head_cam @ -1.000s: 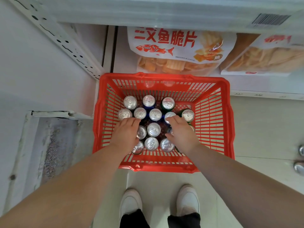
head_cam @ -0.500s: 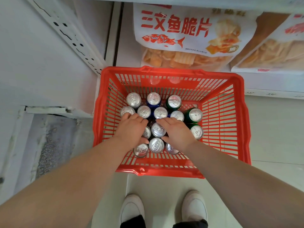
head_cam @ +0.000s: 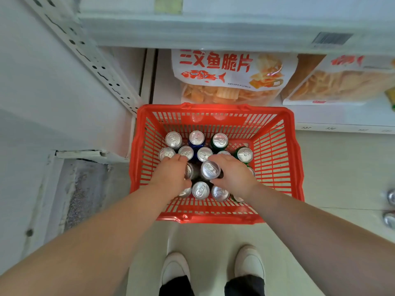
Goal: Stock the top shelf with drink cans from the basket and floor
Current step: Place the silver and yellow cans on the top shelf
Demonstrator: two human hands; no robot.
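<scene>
A red plastic basket (head_cam: 277,159) stands on the floor in front of the shelving, holding several upright drink cans with silver tops. My right hand (head_cam: 233,174) is wrapped around one can (head_cam: 210,170), which sits higher than its neighbours. My left hand (head_cam: 172,175) is curled around another can (head_cam: 188,171), mostly hidden by my fingers. Blue (head_cam: 196,138) and green (head_cam: 220,140) cans stand in the far row.
Two more cans (head_cam: 390,208) stand on the floor at the right edge. Snack bags (head_cam: 233,77) fill the low shelf behind the basket, under a shelf lip (head_cam: 213,30). A perforated white upright (head_cam: 85,58) runs at the left. My white shoes (head_cam: 213,270) stand just before the basket.
Both hands have closed around cans in the middle of the basket, and the right hand's can has risen above the others. The camera has tilted up a little.
</scene>
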